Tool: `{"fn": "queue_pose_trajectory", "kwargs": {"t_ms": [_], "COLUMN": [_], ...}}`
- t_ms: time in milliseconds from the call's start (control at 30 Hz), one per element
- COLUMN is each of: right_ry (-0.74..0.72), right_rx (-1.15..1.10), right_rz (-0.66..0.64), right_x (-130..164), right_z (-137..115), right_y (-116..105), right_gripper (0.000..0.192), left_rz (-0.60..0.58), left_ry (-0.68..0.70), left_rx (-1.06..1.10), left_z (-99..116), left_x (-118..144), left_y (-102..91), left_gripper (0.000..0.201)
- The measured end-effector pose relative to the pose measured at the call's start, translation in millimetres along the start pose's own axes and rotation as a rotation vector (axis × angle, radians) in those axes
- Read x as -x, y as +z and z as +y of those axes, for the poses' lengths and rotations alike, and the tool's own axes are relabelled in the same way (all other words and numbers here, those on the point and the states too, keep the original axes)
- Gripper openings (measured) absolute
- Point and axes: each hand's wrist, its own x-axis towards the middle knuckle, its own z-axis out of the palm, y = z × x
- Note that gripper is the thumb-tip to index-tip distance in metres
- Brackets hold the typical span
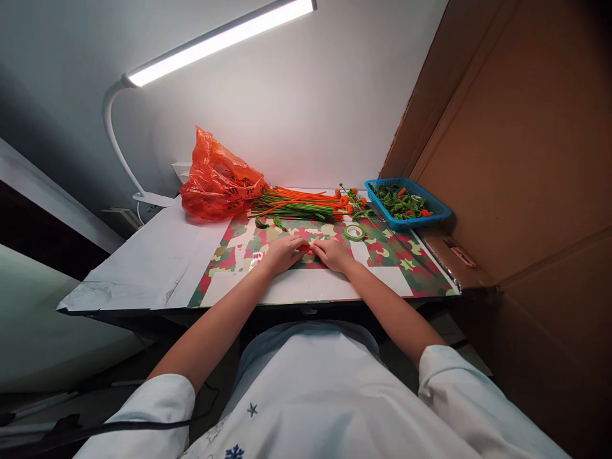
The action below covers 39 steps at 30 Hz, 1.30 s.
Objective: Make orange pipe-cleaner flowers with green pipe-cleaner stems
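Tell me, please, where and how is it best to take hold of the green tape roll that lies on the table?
The green tape roll lies flat on the patterned table cover, hole upward, just beyond the right hand. Probably best from above: one finger inside the hole, thumb on the outer rim, pinching the near wall. Its flat pose leaves little side to grasp, and flower stems lie behind it.

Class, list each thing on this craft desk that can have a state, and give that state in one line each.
Lamp: switched on.
Orange bag: crumpled, lying on the desk.
Stems: bundled, lying flat.
Tape roll: lying flat, untouched.
Blue basket: holds green and orange pieces.
Left hand: on the mat, fingers pinching a small orange piece.
Right hand: on the mat, fingertips at the same piece.
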Motion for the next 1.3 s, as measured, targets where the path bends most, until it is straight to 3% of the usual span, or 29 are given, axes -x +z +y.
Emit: {"fn": "queue_pose_trajectory", "kwargs": {"t_ms": [700, 1300], "right_ry": [0.046, 0.061], "right_rx": [-0.011, -0.003], "right_rz": [-0.026, -0.026], "right_x": [0.2, 0.2], "right_z": [-3.9, -3.3], "right_y": [-3.8, -3.2], "right_gripper": [0.034, 0.035], "left_rz": [-0.063, -0.033], "left_ry": [-0.018, -0.095], "left_rx": [-0.026, -0.014], "left_z": [3.0, 1.8], "left_x": [0.4, 2.6], "left_y": [1.5, 2.1], "left_gripper": [0.027, 0.018]}}
